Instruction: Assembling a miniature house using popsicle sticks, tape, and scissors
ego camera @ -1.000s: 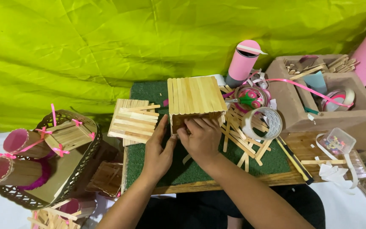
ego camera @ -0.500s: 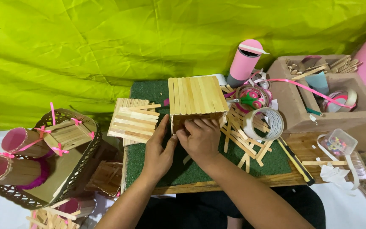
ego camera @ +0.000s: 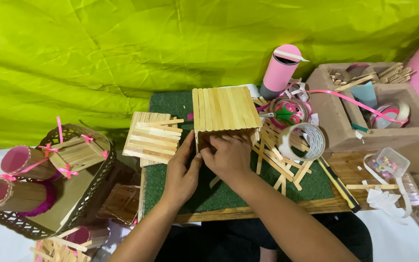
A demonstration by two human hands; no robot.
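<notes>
Pressing: both hands stay at the stick box front, barely shifted since a moment ago
Left hand: curled, steadying its corner; right hand: fingers bent against it
Box: on the green mat; loose sticks beside

matt wooden stick box, rough green mat

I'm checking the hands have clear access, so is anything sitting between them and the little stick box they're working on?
Nothing visible does. The left hand and right hand already press against the front of the wooden stick box on the green mat. Loose sticks lie to the right, clear of both.
</notes>
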